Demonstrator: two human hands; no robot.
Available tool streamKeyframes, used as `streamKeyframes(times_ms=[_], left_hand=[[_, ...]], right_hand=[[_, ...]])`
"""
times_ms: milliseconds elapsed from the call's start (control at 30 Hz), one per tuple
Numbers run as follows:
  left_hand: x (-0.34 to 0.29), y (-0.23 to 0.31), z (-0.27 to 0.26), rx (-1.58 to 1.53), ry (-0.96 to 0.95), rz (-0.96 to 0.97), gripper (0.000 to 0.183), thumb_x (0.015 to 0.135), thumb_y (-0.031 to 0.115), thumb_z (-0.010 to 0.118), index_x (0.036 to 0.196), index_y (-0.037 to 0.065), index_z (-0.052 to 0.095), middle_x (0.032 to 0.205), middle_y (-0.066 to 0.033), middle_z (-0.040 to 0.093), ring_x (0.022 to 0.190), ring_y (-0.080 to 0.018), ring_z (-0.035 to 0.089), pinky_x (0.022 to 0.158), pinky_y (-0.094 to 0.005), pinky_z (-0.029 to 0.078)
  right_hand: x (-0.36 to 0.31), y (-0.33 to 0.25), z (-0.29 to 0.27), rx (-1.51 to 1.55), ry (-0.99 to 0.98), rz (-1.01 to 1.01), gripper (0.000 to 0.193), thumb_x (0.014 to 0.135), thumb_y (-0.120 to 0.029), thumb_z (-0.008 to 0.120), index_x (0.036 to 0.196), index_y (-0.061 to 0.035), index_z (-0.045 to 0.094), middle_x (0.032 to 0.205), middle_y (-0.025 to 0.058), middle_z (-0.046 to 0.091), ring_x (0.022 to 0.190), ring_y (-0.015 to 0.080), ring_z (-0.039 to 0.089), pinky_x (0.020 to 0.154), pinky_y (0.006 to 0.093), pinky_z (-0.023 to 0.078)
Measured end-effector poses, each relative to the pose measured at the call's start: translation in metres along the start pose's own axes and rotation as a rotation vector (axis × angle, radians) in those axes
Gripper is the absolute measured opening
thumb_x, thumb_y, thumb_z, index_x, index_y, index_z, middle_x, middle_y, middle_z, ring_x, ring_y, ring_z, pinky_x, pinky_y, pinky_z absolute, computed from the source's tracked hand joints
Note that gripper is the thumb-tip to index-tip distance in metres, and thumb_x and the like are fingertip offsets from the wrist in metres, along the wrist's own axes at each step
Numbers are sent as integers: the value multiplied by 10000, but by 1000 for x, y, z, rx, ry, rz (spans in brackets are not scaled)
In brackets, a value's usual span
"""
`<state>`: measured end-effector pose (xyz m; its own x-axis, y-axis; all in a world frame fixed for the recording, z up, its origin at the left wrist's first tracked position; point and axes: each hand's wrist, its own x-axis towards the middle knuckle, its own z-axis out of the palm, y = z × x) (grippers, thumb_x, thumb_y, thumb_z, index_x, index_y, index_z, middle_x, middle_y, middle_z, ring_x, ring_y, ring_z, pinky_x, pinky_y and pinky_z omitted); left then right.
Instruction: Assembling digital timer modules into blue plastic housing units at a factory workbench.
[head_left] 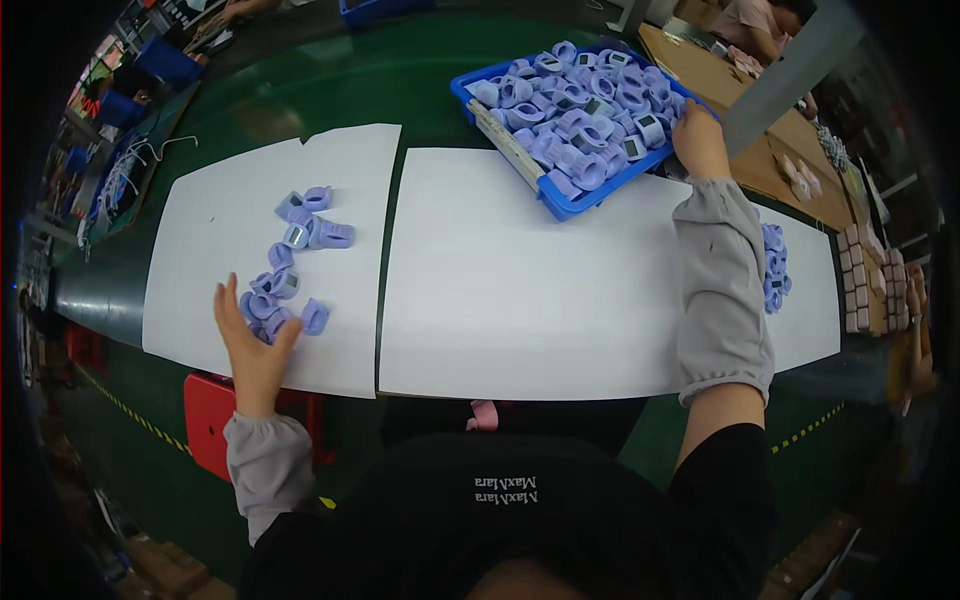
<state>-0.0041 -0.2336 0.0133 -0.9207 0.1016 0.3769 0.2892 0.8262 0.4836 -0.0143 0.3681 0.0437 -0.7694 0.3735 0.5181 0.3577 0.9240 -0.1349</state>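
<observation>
Beside a loose cluster of lilac ring-shaped plastic pieces, some with small grey displays, my left hand is open. Its thumb and fingers are spread around the near end of the cluster, and I see nothing held in it. More lilac pieces trail away from it across the left white sheet. My right arm reaches far forward, and my right hand grips the right rim of a blue plastic tray; some fingertips are hidden. The tray is heaped with the same lilac pieces.
A larger white sheet covers the middle of the green table. Further lilac pieces lie right of my forearm, partly hidden by it. A grey post rises beside the tray. A red stool stands below the table's near left edge.
</observation>
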Motion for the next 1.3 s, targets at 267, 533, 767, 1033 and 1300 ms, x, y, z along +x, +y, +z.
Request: streamKeyframes(times_ms=[267, 533, 767, 1033, 1300], left_hand=[[3, 28, 30, -59, -85, 379, 683, 698, 157, 790, 1291, 45, 471, 1371, -214, 390, 1216, -393, 433, 993, -426, 379], [66, 58, 85, -218, 39, 658, 460, 739, 126, 745, 1155, 51, 564, 1228, -140, 515, 1122, -336, 494, 917, -391, 416], [87, 56, 69, 212, -29, 547, 236, 802, 147, 609, 1029, 95, 651, 1083, -96, 548, 987, -311, 522, 842, -352, 419], [112, 74, 55, 315, -430, 225, 206, 780, 280, 630, 853, 105, 709, 863, -110, 635, 832, -297, 586, 707, -380, 461], [101, 137, 69, -674, -724, -18, 266, 892, 312, 605, 862, 52, 652, 768, 17, 601, 646, -54, 463, 582, -213, 375]], right_hand=[[-38, -34, -28, 138, 245, -191, 362, 849, -84, 496, 1191, 21, 554, 1248, 249, 518, 1127, 396, 519, 946, 403, 432], [-108, -145, -71, 635, 247, -574, 349, 747, 61, 615, 1087, -21, 619, 1150, 163, 588, 1031, 300, 582, 858, 363, 464], [-143, -171, -57, 760, 0, -710, 340, 743, 88, 587, 1069, -4, 613, 1128, 162, 593, 996, 320, 588, 842, 357, 471], [-156, -170, -40, 915, -133, -637, 300, 763, 68, 584, 1052, -4, 620, 1027, 147, 627, 934, 300, 602, 824, 346, 471], [-165, -163, -32, 1101, -298, -448, 386, 815, 44, 568, 1198, -6, 572, 1036, 130, 637, 923, 234, 611, 811, 309, 470]])
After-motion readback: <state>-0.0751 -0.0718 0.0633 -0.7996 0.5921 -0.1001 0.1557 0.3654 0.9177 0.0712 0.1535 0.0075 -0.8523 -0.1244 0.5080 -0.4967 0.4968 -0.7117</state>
